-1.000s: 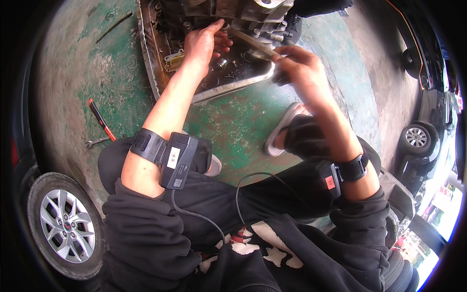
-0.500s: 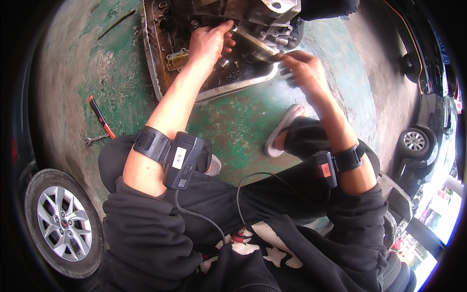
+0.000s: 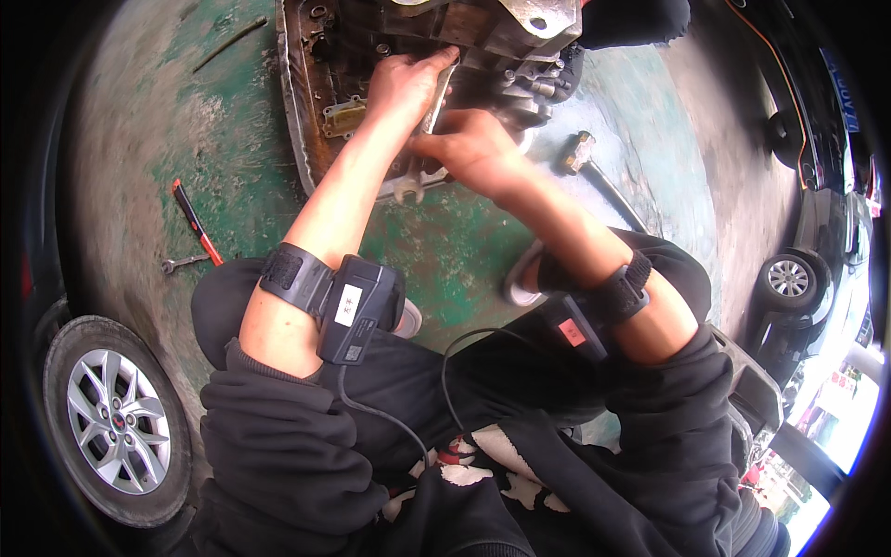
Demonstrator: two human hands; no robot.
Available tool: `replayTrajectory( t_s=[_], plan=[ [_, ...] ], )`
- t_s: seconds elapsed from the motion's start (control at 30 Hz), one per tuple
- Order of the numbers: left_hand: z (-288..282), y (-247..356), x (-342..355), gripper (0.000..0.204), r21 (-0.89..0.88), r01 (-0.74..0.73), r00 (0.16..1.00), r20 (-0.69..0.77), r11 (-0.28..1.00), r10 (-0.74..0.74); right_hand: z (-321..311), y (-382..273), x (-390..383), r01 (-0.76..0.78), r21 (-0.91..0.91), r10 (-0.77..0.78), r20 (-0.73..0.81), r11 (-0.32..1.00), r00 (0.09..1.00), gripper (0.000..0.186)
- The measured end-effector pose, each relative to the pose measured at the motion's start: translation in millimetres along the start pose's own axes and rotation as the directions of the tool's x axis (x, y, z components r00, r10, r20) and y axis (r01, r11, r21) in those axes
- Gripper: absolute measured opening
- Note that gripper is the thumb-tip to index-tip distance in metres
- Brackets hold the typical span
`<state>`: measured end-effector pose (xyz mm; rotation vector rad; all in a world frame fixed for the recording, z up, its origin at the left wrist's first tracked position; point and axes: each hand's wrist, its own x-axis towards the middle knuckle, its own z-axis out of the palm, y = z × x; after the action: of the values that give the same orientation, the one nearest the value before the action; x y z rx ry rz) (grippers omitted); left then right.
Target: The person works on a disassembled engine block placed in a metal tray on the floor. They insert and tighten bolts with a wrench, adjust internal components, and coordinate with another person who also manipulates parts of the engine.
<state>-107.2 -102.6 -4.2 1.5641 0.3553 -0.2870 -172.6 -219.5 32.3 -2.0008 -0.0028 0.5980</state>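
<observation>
An oily metal housing stands in a dark, rimmed metal tray at the top. My right hand is closed on a long steel wrench, whose open jaw sticks out below my fingers over the tray's front rim. Its other end rises to the housing's lower edge. There my left hand is closed, thumb stretched along the wrench's upper end and fingers curled beneath. What the wrench sits on is hidden by my left hand. A yellowish flat part lies in the tray left of my wrist.
A hammer with a dark handle lies on the green floor right of the tray. To the left are a red-and-black handled tool, a small wrench and a thin rod. Parked cars' wheels flank both sides.
My right hand has swung the wrench's free end left and toward me, beside my left wrist. My left hand stays at the upper end. The hammer has come into sight.
</observation>
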Motion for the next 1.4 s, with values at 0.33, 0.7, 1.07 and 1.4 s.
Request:
replayTrajectory(
  t_s=[0.33,0.7,1.07,1.4],
  plan=[
    [-10.8,5.0,-4.9,0.04,0.114,-0.072,0.995,0.079,0.991,0.063,18.0,-0.8,5.5,-0.019,0.231,0.032,-0.051,0.973,0.998,0.031],
    [-8.3,5.9,-7.6,0.039,0.204,-0.153,0.983,0.128,0.967,0.129,-29.3,3.6,-28.6,-0.092,-0.044,0.077,-0.262,0.995,0.962,0.04],
    [-2.9,4.7,-9.1,0.041,0.22,-0.161,0.981,0.145,0.962,0.131,-103.7,34.2,-42.9,-0.109,-0.635,-0.234,-0.432,0.765,0.871,0.032],
    [-1.5,3.3,-6.4,0.044,0.167,-0.049,0.992,0.124,0.985,0.028,-103.5,41.8,-33.2,-0.013,-0.672,-0.305,-0.353,0.74,0.884,0.026]
  ],
)
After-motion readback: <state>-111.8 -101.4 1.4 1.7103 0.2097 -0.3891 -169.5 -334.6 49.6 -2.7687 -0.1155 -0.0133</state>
